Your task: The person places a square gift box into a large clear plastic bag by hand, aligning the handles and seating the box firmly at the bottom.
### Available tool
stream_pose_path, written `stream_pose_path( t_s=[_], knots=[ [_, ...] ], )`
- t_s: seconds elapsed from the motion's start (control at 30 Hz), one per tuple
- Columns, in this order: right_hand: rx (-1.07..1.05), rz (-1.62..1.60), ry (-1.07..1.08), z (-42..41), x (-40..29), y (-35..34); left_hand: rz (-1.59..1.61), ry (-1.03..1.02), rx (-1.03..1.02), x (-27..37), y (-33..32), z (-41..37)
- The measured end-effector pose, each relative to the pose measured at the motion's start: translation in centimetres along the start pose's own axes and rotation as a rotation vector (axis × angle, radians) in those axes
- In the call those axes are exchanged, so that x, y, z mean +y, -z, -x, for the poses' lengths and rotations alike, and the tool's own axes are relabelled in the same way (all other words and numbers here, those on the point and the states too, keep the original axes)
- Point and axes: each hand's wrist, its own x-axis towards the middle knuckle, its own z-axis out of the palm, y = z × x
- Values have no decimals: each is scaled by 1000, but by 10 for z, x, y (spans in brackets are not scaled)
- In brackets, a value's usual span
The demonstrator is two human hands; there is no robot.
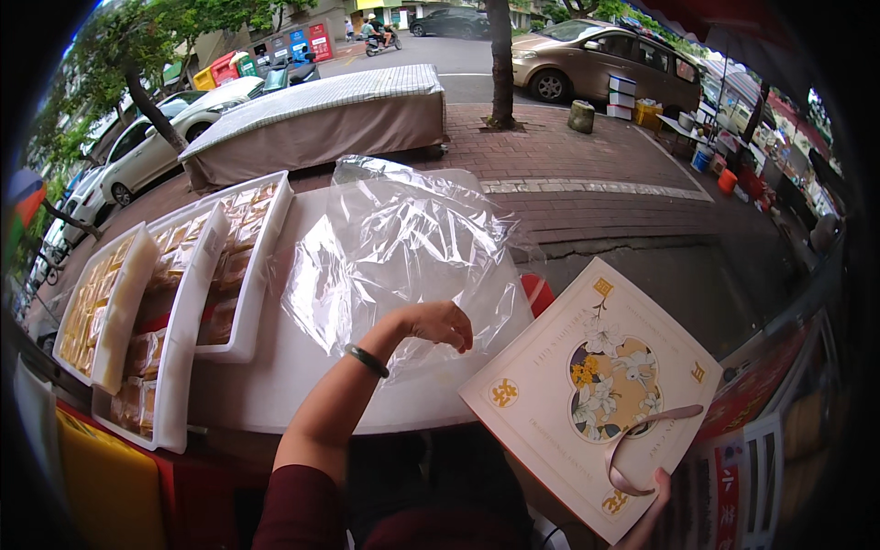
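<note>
A square, cream-coloured gift box with a flower-and-rabbit picture and a ribbon handle is tilted at the right. My right hand holds it at its lower right edge; most of that hand is hidden behind the box. My left hand, with a dark bangle on the wrist, is bent over the table beside the box, its fingers curled downward. Nothing shows in its grasp. Under and beyond it, a crinkled clear plastic sheet or bag lies on the white table.
White plastic trays of individually wrapped pastries stand at the table's left, some overlapping. A red object shows beside the table's right edge. Beyond are a cloth-covered stall, a tree trunk, parked cars and brick paving.
</note>
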Motion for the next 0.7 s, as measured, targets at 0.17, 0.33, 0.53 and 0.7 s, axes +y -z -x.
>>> stream_pose_path(
  t_s=[0.17,0.33,0.53,0.7],
  knots=[
    [87,-230,-203,-1,-5,3,-40,48,-271,18,-5,5],
    [138,-281,-288,-5,-8,0,76,-118,-4,12,6,10],
    [43,-554,-285,-14,19,8,-677,-185,614,-2,-2,14],
    [-23,-997,-460,-40,43,-7,-903,-43,777,27,-10,24]
  ],
)
